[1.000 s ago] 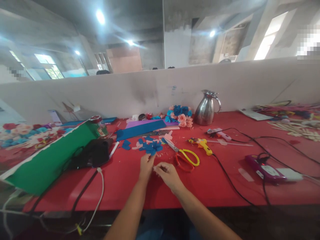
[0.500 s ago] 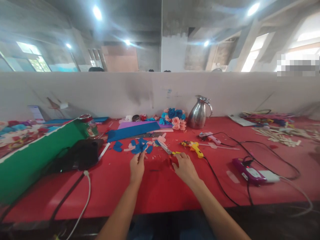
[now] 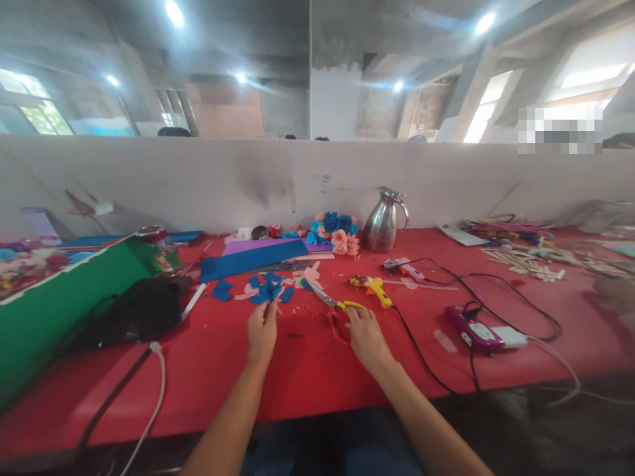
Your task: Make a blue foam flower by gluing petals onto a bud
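My left hand [image 3: 262, 330] pinches a blue paper flower [image 3: 270, 289] by its base, above the red table. Loose blue and pink petal pieces lie around it, among them a blue petal [image 3: 221, 291] to the left. A pair of scissors [image 3: 322, 293] with yellow and red handles rests on the table, blades pointing away to the left. At their handles is my right hand [image 3: 367, 334], palm down, its fingers loosely extended over the yellow grip. The red loop shows beside the thumb side. The undersides of the right fingers are hidden.
A yellow glue gun [image 3: 380, 292] and a pink glue gun [image 3: 411, 270] lie to the right, their cables running to a purple power strip [image 3: 473, 328]. Behind are blue sheets [image 3: 253, 260], a paper bouquet [image 3: 342, 231] and a steel jug [image 3: 383, 225]. A green board [image 3: 64, 297] stands left.
My right hand has drawn slightly away from the scissors, so more of the red loop shows. My left hand keeps its pinch on the blue flower. The view has turned a little right.
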### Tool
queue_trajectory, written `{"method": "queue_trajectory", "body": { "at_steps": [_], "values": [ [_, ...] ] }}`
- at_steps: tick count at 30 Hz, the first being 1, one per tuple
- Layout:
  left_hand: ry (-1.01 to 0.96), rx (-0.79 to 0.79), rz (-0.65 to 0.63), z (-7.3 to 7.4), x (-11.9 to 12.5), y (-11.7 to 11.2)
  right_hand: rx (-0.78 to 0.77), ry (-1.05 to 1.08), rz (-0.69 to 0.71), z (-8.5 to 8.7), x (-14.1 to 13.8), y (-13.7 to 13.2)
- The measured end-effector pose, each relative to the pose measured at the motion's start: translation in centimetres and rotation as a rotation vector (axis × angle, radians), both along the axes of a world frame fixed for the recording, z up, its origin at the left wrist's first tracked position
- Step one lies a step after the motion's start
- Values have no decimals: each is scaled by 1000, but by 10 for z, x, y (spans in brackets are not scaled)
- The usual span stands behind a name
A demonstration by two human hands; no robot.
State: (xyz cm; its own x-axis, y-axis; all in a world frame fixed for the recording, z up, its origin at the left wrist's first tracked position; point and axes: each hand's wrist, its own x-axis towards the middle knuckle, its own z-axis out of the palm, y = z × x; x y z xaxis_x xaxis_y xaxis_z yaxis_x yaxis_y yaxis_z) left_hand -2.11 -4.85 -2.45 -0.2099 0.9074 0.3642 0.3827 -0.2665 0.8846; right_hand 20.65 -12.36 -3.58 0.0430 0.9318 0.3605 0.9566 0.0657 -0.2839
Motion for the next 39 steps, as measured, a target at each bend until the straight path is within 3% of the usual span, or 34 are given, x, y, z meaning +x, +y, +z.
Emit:
{"method": "queue_trajectory", "body": {
  "at_steps": [6, 11, 17, 27, 34, 37, 39],
  "values": [
    [6, -18, -16, 0, 0, -3, 68, -39, -20, -14, 26, -17],
    [-111, -38, -64, 0, 8, 3, 135, -81, -43, -23, 44, -22],
    [-375, -122, -158, 10, 16, 19, 132, -115, -89, -18, 42, -24],
    [-307, -98, -115, -6, 3, 15, 78, -155, -193, -10, 29, -26],
    [-24, 119, -107, -12, -1, 17, 200, -69, -205, -7, 22, -30],
    [50, 278, -110, -13, -2, 17, 302, 140, -73, 1, 8, -26],
    [73, 350, -125, -14, -2, 17, 282, 380, 79, 9, -8, -20]
  ]
}}
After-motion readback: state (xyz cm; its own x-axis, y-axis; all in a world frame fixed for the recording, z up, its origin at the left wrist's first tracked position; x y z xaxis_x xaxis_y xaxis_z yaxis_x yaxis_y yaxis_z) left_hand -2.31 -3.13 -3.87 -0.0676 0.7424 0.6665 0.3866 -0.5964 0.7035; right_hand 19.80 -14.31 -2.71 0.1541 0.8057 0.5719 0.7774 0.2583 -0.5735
